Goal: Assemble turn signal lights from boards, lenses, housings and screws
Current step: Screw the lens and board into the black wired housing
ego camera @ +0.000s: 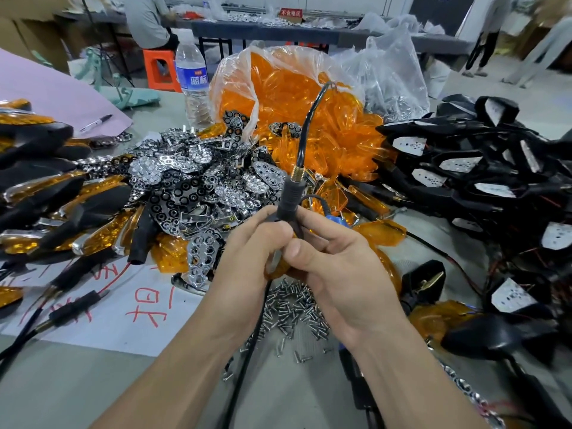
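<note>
Both my hands hold one turn signal light [289, 198] upright over the table, its black stem, brass thread and cable pointing up. My left hand [247, 258] grips the body from the left. My right hand [337, 267] curls round it from the right, thumb pressed on the front; an orange lens edge [275, 267] shows between the fingers. Loose screws [294, 311] lie under my hands. Chrome reflector boards [198, 181] are heaped behind, orange lenses [309, 119] spill from a clear bag, and black housings [470, 168] pile at the right.
Finished orange-and-black lights [62, 212] lie at the left on white paper with red writing [145, 308]. A water bottle [192, 78] stands behind the pile, a marker pen [96, 122] on pink paper. A person sits at a far table [148, 20].
</note>
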`<state>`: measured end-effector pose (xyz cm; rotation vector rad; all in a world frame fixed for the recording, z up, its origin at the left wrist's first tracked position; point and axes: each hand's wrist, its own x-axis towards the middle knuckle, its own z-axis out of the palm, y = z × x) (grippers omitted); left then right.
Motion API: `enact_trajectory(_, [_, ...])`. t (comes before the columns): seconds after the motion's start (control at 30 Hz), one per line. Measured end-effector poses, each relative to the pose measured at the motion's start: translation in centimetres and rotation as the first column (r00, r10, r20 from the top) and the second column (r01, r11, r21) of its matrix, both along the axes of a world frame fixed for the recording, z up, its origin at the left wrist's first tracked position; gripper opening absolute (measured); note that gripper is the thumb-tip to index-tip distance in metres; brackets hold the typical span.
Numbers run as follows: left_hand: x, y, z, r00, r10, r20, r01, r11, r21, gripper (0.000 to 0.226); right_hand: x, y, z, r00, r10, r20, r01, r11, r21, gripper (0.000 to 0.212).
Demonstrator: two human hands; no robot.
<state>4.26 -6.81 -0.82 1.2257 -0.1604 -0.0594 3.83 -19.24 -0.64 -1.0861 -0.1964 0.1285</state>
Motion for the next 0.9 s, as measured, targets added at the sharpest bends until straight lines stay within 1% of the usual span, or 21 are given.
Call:
enact_trajectory(0.13, [0.03, -0.25, -0.24, 1.000, 0.030, -0.002, -0.030, 1.000, -0.008, 0.047, -0.11, -0.23, -0.17, 0.999, 0.018, 0.029, -0.019, 0.999, 0.033, 0.049])
enact_trajectory(0.27, [0.05, -0.41, -0.60, 1.000, 0.025, -0.017, -0.026, 1.000, -0.015, 0.041, -0.11, -0.34, -0.39, 1.000, 0.016, 0.022, -0.017, 0.999, 0.034, 0.052])
enact_trajectory(0.4, [0.34, -0.57, -0.50, 0.996, 0.040, -0.077, -0.041, 0.999, -0.015, 0.044, 0.23, -0.01, -0.69, 1.000, -0.027, -0.002, 0.027, 0.999, 0.030, 0.052])
enact_trajectory(0.5, [0.50, -0.77, -0.37, 0.996, 0.027, -0.090, -0.030, 0.999, -0.033, 0.029, 0.39, 0.09, -0.76, 0.997, -0.073, 0.004, 0.073, 0.997, 0.020, 0.049])
enact_trajectory(0.6, [0.24, -0.81, -0.49, 0.997, -0.030, -0.073, 0.024, 0.996, -0.084, 0.024, -0.03, 0.15, -0.57, 0.994, -0.102, 0.043, 0.104, 0.994, -0.040, 0.050])
enact_trajectory(0.7, [0.17, -0.94, -0.59, 0.991, -0.080, -0.105, 0.069, 0.992, -0.104, 0.024, -0.23, 0.09, -0.48, 0.986, -0.159, 0.041, 0.160, 0.986, -0.034, 0.051])
enact_trajectory(0.8, [0.57, -0.90, -0.59, 0.977, -0.095, -0.189, 0.084, 0.994, -0.065, 0.026, -0.20, -0.36, -0.25, 0.984, -0.178, 0.007, 0.178, 0.983, -0.040, 0.053])
enact_trajectory(0.83, [0.69, -0.81, -0.60, 0.977, -0.090, -0.195, 0.083, 0.996, -0.043, 0.028, -0.20, -0.53, -0.18, 0.986, -0.166, -0.006, 0.165, 0.985, -0.047, 0.053])
enact_trajectory(0.9, [0.71, -0.54, -0.44, 0.980, -0.083, -0.183, 0.084, 0.996, -0.003, 0.042, -0.15, -0.68, -0.01, 0.991, -0.128, -0.030, 0.125, 0.990, -0.068, 0.051])
